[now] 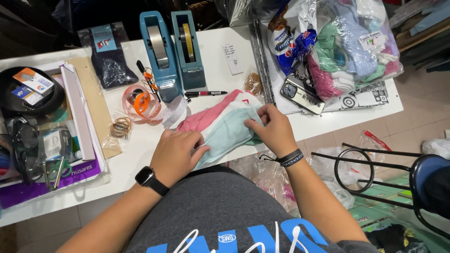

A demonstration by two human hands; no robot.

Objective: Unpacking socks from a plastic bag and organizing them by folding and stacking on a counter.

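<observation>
Both hands pinch a soft stack of folded socks (225, 122), pink, white and mint, at the table's (140, 150) near edge: left hand (176, 154) low, right hand (273, 129) higher.

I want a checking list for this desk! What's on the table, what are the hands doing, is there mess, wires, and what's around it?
Surface: white table, crowded.
Job's things: pink, white and mint folded soft cloth pieces at the front edge.
Clutter: two blue tape dispensers, orange-cored clear tape roll, red-capped pen, phone, clear bag of pastel cloth, green-handled scissors.
Grippers: left hand presses the cloth; right hand pinches its top edge.
Cables: nothing seen.
Surroundings: black metal stool frame, plastic bags on tiled floor.
</observation>
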